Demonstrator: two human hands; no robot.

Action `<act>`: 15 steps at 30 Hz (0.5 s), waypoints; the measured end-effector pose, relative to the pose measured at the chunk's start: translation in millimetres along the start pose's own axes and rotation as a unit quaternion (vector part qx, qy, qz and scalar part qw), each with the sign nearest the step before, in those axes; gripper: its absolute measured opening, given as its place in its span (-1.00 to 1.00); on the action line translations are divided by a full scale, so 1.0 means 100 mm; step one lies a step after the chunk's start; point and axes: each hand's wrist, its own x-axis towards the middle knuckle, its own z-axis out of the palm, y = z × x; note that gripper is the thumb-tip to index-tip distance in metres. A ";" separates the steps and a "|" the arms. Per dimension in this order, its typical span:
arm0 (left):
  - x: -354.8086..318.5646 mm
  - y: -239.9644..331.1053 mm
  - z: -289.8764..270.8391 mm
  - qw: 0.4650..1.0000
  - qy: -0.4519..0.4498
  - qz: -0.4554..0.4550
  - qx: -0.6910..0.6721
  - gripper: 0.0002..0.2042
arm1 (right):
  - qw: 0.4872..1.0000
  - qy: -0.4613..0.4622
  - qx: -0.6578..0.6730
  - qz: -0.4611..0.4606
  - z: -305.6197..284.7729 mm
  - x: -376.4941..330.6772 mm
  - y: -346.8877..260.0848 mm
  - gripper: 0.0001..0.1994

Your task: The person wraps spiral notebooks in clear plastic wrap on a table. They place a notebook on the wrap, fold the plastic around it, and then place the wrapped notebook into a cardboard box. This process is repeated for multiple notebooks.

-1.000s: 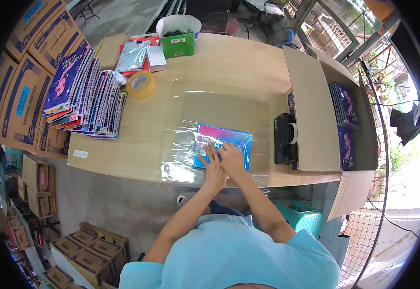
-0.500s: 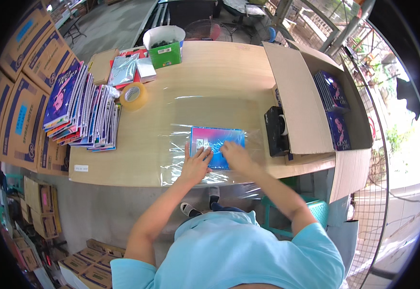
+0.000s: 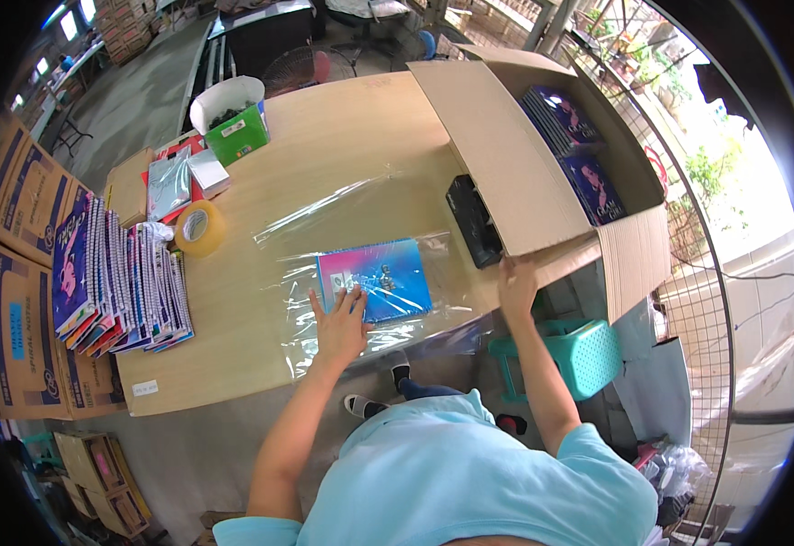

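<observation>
A notebook (image 3: 406, 264) with a pink-to-blue cover lies on a sheet of clear plastic film (image 3: 301, 341), near the table's front edge. My left hand (image 3: 341, 326) rests on its lower left part, fingers spread and pressing flat. Off to the right, my right hand (image 3: 517, 287) is at the table's edge, beside the near end of a black tape dispenser (image 3: 472, 223). Its fingers are drawn together; whatever may be between them is too small to make out.
An open carton (image 3: 502, 155) holding dark-covered notebooks (image 3: 592, 187) stands at the right. On the left are piled spiral notebooks (image 3: 129, 273), a tape roll (image 3: 199, 227) and a green box (image 3: 238, 135). A teal stool (image 3: 574, 359) stands below the table's right edge.
My right hand has left the notebook and moved right to the tape dispenser. My left hand stays on the notebook. The whole view has turned toward the right.
</observation>
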 end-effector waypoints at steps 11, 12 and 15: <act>0.06 0.04 0.02 1.000 0.004 0.009 -0.008 -0.43 | 0.986 0.052 0.135 0.081 1.03 1.04 1.12 -0.44; 0.06 0.02 0.03 1.000 0.003 -0.003 -0.009 -0.43 | 0.995 0.064 0.051 0.058 0.95 0.92 1.05 -0.45; -0.04 0.00 -0.01 1.000 0.014 -0.025 0.007 -0.42 | 0.987 -0.080 0.059 0.129 0.04 0.62 0.15 -0.64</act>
